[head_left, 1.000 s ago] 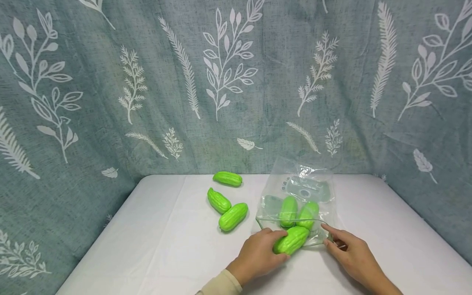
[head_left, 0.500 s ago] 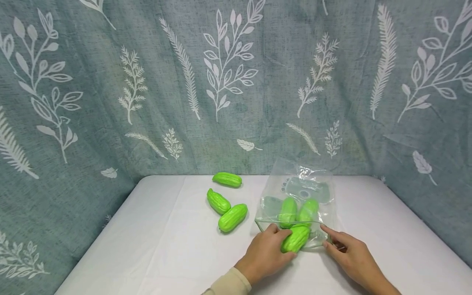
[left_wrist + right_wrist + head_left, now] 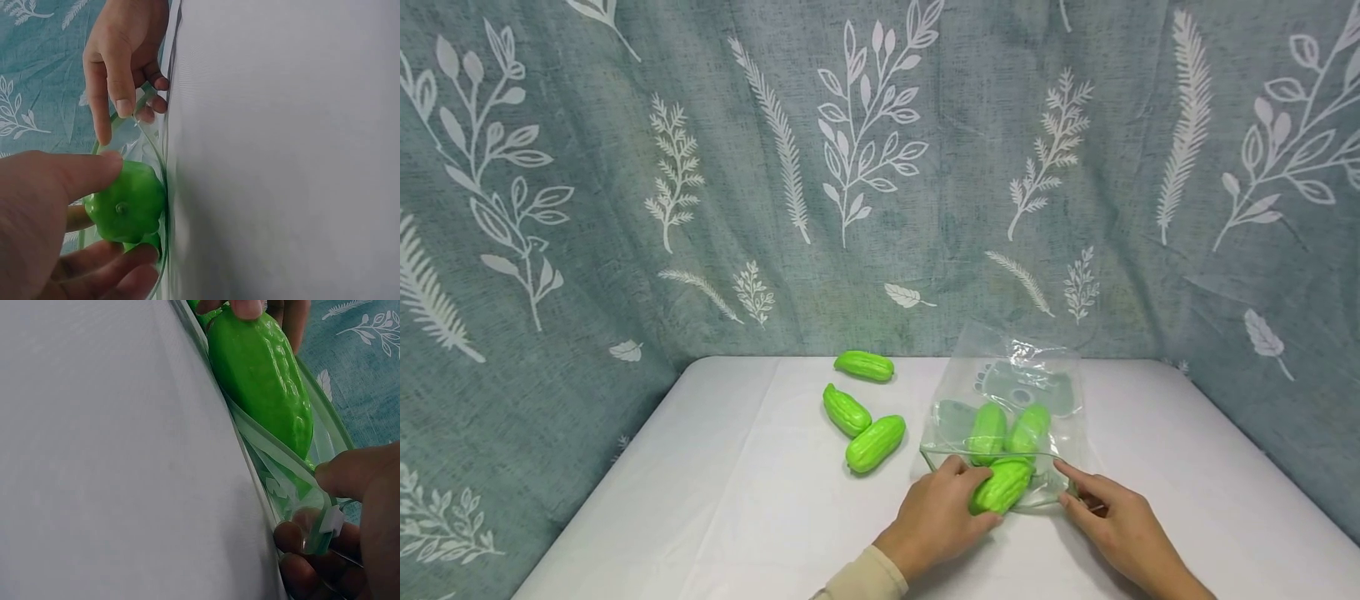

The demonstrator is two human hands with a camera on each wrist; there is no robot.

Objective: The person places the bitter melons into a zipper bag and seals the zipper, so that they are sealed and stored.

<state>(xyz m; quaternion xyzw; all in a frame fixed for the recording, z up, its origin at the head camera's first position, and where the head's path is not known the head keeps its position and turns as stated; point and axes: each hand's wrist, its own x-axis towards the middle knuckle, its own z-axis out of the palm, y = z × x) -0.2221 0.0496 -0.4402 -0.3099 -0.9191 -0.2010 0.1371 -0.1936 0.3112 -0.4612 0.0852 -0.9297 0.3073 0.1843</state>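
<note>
My left hand (image 3: 936, 517) grips a bright green, ribbed bitter melon (image 3: 1002, 486), thumb on one side and fingers on the other. The melon's far part is within the mouth of a clear zip bag (image 3: 947, 383) with a green-edged opening. Two more bitter melons, a left one (image 3: 988, 435) and a right one (image 3: 1028, 432), lie inside the bag. With thumb and fingers, my right hand (image 3: 1108, 517) pinches the bag's right corner beside a white slider (image 3: 332, 520), holding the mouth apart. In the left wrist view the melon's lobed end (image 3: 128, 203) faces the camera.
Left of the bag, three loose bitter melons lie on the white-covered table (image 3: 722, 500): one at the back (image 3: 864, 366), one in the middle (image 3: 847, 410) and one nearer (image 3: 876, 444). A blue-green leaf-patterned curtain (image 3: 880, 275) stands behind the table.
My left hand has moved right and slightly forward, bringing the bitter melon farther into the bag's mouth. During the last half second it has barely moved. My right hand stays at the bag's corner.
</note>
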